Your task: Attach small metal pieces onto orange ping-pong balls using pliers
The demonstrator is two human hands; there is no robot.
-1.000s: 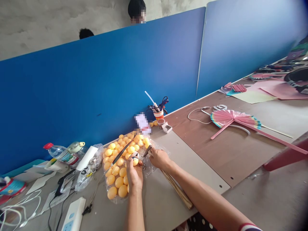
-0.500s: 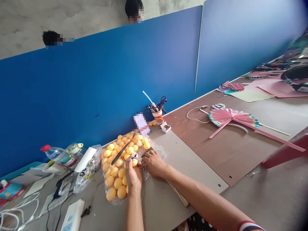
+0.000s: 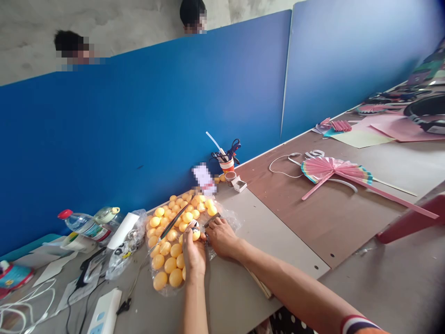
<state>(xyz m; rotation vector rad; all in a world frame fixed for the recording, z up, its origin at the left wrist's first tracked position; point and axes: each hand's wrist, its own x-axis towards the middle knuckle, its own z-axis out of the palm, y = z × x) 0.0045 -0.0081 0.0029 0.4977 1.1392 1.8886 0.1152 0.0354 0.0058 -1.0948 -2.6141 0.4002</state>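
Head view, landmark: the clear bag (image 3: 232,217), lying on the table (image 3: 278,222) below the blue partition (image 3: 146,134).
Left hand (image 3: 194,254): in front of the bag's right part; fingers closed around one orange ball (image 3: 196,234).
Orange ball: held upright of the palm, over the bag's right part; a small white-and-dark piece (image 3: 193,224) shows at its top, whether attached cannot be told.
Right hand (image 3: 223,236): at the bag's right edge, just beside the left hand; fingers bent downward over a dark flat piece (image 3: 212,220). Whether they pinch it cannot be told.
Loose balls (image 3: 170,265): inside the bag, many, plain on the visible sides.
Dark rod (image 3: 176,218): lying slantwise across the bag.
Pink fan (image 3: 321,168): well right of the bag, pleated and spread, untouched by either hand.
Progress: judged mid-work on the held ball; the bagged balls appear unworked.
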